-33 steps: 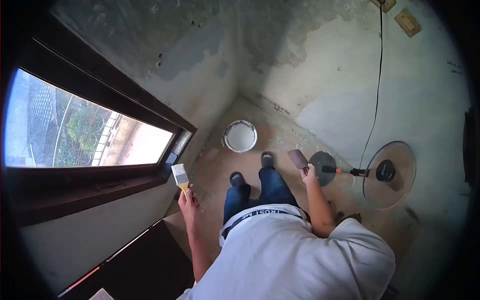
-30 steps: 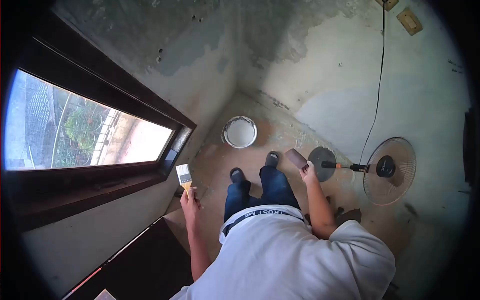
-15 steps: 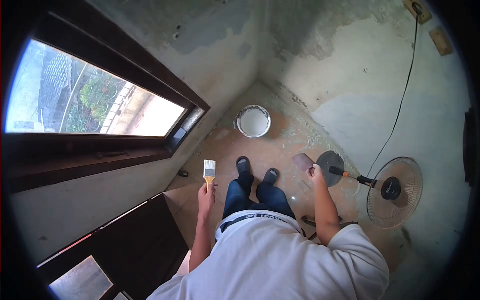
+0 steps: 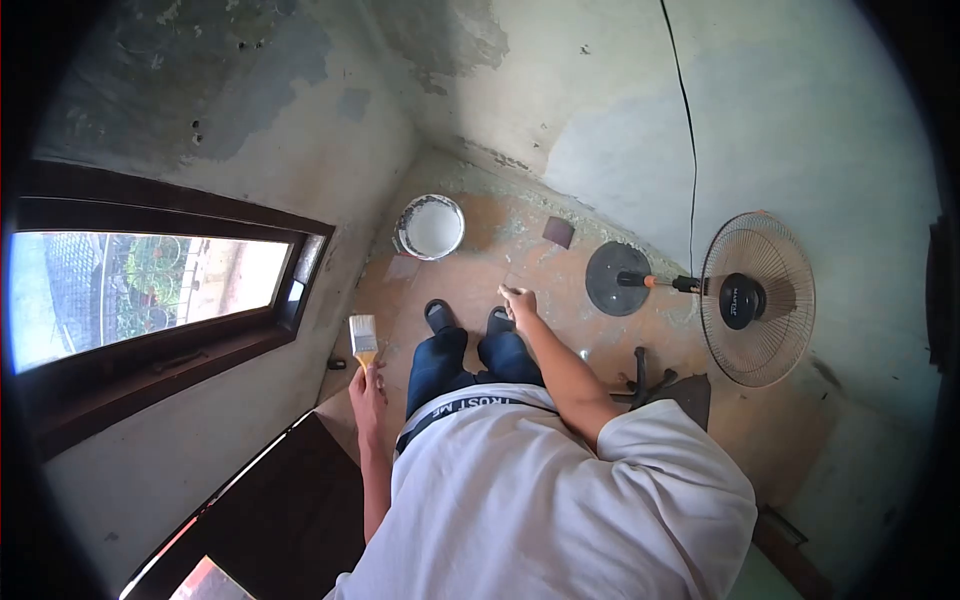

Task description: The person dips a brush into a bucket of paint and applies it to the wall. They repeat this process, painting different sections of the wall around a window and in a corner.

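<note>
My left hand (image 4: 368, 392) is closed around the yellow handle of a paintbrush (image 4: 362, 338), whose pale bristles point up and away from me. My right hand (image 4: 517, 303) is in front of my right foot, its fingers loosely bent and slightly apart, with nothing visible in them. Beyond it, a brown sheet that looks like sandpaper (image 4: 559, 232) lies by the wall, apart from the hand. A bucket (image 4: 400, 238) with a paint-smeared rim stands near the corner, with white inside.
To the right, a standing fan (image 4: 757, 300) has a round dark base (image 4: 603, 279) and a black cable (image 4: 690, 130) running up the wall. A wood-framed window (image 4: 150, 290) is at left, above a dark panel (image 4: 285, 490). Black metal legs (image 4: 643, 375) stand beside my right arm.
The brown sheet has left my right hand and lies by the wall. That hand has moved left, nearer my feet. My left hand still holds the brush. The view has shifted right.
</note>
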Motion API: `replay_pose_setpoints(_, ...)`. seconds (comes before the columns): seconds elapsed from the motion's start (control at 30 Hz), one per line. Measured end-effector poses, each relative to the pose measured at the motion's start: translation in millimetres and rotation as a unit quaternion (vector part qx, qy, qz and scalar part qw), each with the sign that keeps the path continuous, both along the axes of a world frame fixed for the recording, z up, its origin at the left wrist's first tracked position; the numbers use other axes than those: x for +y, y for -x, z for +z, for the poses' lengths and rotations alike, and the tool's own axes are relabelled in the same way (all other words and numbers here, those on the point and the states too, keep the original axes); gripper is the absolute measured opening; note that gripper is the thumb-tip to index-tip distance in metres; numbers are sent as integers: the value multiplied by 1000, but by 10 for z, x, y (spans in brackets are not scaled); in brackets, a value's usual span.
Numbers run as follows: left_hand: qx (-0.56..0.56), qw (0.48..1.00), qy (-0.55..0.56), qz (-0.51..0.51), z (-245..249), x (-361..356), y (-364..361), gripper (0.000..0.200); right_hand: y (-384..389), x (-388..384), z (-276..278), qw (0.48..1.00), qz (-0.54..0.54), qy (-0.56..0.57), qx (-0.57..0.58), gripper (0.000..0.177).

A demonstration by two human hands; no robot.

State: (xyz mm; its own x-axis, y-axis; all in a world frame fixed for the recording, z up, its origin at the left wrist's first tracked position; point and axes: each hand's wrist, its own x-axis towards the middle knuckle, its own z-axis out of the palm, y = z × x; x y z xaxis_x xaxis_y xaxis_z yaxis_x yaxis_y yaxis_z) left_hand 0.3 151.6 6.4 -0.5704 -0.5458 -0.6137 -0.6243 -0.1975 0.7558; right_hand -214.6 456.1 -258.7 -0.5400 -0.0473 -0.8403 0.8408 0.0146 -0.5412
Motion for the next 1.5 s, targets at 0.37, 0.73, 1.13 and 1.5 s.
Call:
replay_pose_setpoints(0.37,191,943,-260,88,-84,341,1330,37,615,-148,1169,892,-113,436,-33,109)
replay_pose_setpoints(0.73,184,943,-274,39,-222,37,2566,48,1191,-952,2226,903,-2,425,53,88)
replay_pose_setpoints(1.13,183,914,-361,18,-495,-587,3022,58,1445,-1822,2216,956,40,289,3,89)
replay_pose_setpoints(1.5,314,870,-348,153,-154,-794,3484,47,2695,-2358,3736,883,11,453,125,101)
